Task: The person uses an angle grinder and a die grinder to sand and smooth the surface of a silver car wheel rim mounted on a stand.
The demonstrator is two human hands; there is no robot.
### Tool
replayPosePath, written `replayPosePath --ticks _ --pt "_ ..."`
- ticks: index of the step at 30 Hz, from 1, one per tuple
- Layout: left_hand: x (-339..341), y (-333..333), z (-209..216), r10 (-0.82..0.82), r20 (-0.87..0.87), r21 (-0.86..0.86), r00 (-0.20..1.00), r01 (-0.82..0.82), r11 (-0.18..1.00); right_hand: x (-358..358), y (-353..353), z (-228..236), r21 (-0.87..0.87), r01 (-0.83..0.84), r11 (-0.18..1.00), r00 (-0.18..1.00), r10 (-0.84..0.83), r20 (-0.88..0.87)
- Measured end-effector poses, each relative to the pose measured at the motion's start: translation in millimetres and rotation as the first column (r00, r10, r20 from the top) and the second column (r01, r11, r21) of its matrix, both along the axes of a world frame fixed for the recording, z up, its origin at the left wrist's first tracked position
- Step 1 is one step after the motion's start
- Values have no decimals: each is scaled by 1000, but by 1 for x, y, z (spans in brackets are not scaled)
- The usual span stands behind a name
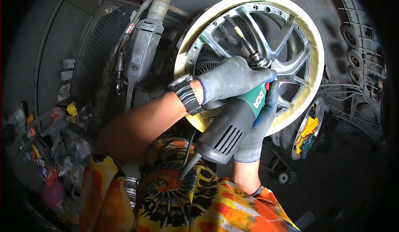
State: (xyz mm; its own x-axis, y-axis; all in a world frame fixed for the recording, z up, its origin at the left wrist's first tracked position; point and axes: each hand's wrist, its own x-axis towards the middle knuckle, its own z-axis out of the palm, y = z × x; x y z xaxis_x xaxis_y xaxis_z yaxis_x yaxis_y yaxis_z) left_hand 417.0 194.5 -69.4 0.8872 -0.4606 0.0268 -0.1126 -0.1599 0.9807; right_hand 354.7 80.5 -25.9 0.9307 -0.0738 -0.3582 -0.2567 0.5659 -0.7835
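Observation:
Both my hands, in grey gloves with blue fingers, grip a black and green electric die grinder [226,134]. My left hand [232,79] closes over its front end near the metal collar, with a black-strapped watch above the glove. My right hand [255,138] wraps the body from the right side, next to a red button. A slim shaft with a pale yellow band [239,31] points up and away from the grinder, over an opening between the spokes of a silver alloy wheel [286,36]. Yellowish covering runs round the wheel's rim. Whether the bit touches metal, I cannot tell.
A large grey machine [143,45] stands at the left, beyond my left forearm. Plastic bags and clutter [68,149] fill the lower left. To the right are round discs [354,59] by a wire mesh, hanging cables, and a tray [296,149] with yellow and blue items.

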Motion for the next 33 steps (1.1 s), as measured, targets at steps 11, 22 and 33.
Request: replayPosePath --ticks 11,22,33 --pt "15 17 13 -96 -224 10 970 101 995 2 10 -16 27 73 997 997 -74 18" --pt "-3 7 -13 -14 -60 -21 998 13 1000 -7 11 -12 -97 19 995 999 -22 -31" --pt "-30 -2 0 93 -428 -166 899 -179 970 -17 -19 -11 171 -116 978 993 118 0"
